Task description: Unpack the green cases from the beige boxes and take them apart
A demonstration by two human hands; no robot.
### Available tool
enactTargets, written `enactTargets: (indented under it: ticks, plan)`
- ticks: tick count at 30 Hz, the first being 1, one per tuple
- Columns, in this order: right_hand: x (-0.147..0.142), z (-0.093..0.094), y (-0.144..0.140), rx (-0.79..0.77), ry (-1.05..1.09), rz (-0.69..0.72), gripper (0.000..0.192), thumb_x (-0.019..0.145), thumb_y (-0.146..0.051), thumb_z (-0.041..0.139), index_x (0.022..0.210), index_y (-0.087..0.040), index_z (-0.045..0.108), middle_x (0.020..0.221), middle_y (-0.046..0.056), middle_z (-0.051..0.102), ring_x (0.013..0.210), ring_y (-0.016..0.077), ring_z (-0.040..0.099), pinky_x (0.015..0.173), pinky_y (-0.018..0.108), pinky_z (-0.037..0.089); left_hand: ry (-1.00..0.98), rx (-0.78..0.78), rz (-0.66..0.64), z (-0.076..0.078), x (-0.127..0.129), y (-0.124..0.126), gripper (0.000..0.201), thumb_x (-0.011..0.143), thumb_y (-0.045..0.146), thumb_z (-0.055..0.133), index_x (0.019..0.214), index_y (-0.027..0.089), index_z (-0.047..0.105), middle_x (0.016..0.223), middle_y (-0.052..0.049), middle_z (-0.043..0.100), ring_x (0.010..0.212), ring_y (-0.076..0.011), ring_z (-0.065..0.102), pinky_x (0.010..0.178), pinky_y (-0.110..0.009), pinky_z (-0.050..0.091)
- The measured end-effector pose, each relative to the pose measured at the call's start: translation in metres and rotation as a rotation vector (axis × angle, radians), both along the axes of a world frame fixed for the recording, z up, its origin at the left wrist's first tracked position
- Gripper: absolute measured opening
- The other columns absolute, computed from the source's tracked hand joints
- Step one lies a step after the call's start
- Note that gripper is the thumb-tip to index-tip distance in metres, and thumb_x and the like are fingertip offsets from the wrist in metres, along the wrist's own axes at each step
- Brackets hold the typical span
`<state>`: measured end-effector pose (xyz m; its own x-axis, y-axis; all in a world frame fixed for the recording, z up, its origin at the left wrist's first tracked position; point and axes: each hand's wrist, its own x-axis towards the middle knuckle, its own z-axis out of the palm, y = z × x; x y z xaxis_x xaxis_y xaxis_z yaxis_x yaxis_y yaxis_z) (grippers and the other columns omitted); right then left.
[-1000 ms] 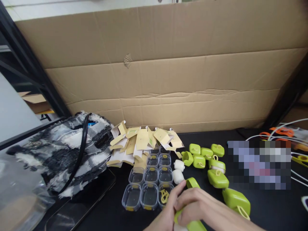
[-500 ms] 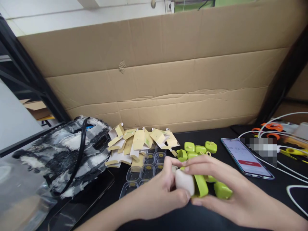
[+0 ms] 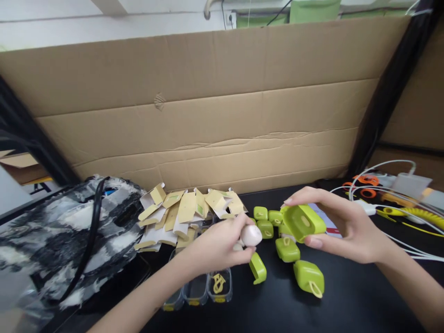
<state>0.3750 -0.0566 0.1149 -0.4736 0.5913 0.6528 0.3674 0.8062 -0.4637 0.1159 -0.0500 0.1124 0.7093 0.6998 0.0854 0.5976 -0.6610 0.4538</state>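
My left hand [image 3: 215,247] pinches a small white rounded case [image 3: 251,235] above the black table [image 3: 347,300]. My right hand [image 3: 342,226] holds a lime green cover half [image 3: 304,222], its hollow side facing me. A smaller green cover piece [image 3: 258,268] lies on the table just below the white case. Several more green covers [image 3: 287,249] lie scattered between my hands, one with a yellow loop [image 3: 308,276] nearest me. Clear plastic boxes [image 3: 208,289] sit under my left forearm, one holding a yellow loop.
A pile of tan folded card sleeves [image 3: 187,212] lies behind the boxes. A black-and-white fuzzy bag [image 3: 69,236] fills the left. A cardboard wall [image 3: 222,115] stands at the back. White cables [image 3: 391,194], orange and yellow items sit far right; a phone is partly hidden behind my right hand.
My hands have moved apart: the white case went left with my left hand, the green cover half rose right with my right hand. A small green piece now lies on the table.
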Motion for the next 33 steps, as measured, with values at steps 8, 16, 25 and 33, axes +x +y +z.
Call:
enactTargets:
  ticks: [8, 16, 25, 33]
  plan:
    - [-0.018, -0.009, -0.001, -0.027, -0.077, 0.065, 0.041, 0.076, -0.028, 0.071, 0.113, -0.025, 0.055, 0.105, 0.006, 0.066, 0.096, 0.0216, 0.064, 0.080, 0.029, 0.052, 0.181, 0.205, -0.254, -0.018, 0.016, 0.033, 0.027, 0.077, 0.010, 0.055, 0.104, 0.011, 0.056, 0.099, -0.014, 0.061, 0.092, -0.0299, 0.059, 0.081, -0.039, 0.046]
    - [-0.032, -0.015, 0.002, -0.086, -0.232, 0.054, 0.038, 0.079, -0.028, 0.068, 0.114, -0.024, 0.054, 0.110, 0.005, 0.066, 0.102, 0.0206, 0.062, 0.087, 0.031, 0.050, 0.057, 0.111, -0.266, -0.030, 0.010, 0.039, 0.011, 0.071, 0.007, 0.060, 0.072, 0.018, 0.059, 0.086, -0.006, 0.059, 0.093, -0.0277, 0.055, 0.087, -0.040, 0.043]
    - [-0.060, -0.060, 0.002, -0.127, 0.012, -0.025, 0.040, 0.079, -0.026, 0.067, 0.110, -0.026, 0.043, 0.112, 0.006, 0.060, 0.109, 0.0214, 0.059, 0.090, 0.037, 0.051, -0.597, -0.463, 0.098, -0.041, 0.001, -0.012, 0.023, 0.090, 0.034, 0.048, 0.103, 0.015, 0.051, 0.087, -0.004, 0.061, 0.075, -0.0143, 0.060, 0.071, -0.028, 0.051]
    - [-0.069, -0.063, -0.013, -0.217, -0.070, 0.122, 0.050, 0.079, -0.020, 0.066, 0.125, -0.025, 0.045, 0.120, 0.009, 0.059, 0.109, 0.0219, 0.059, 0.090, 0.036, 0.052, -1.086, -0.810, 0.374, -0.057, -0.003, -0.034, 0.035, 0.064, 0.039, 0.080, 0.081, 0.014, 0.063, 0.076, -0.002, 0.065, 0.066, -0.0138, 0.058, 0.063, -0.026, 0.048]
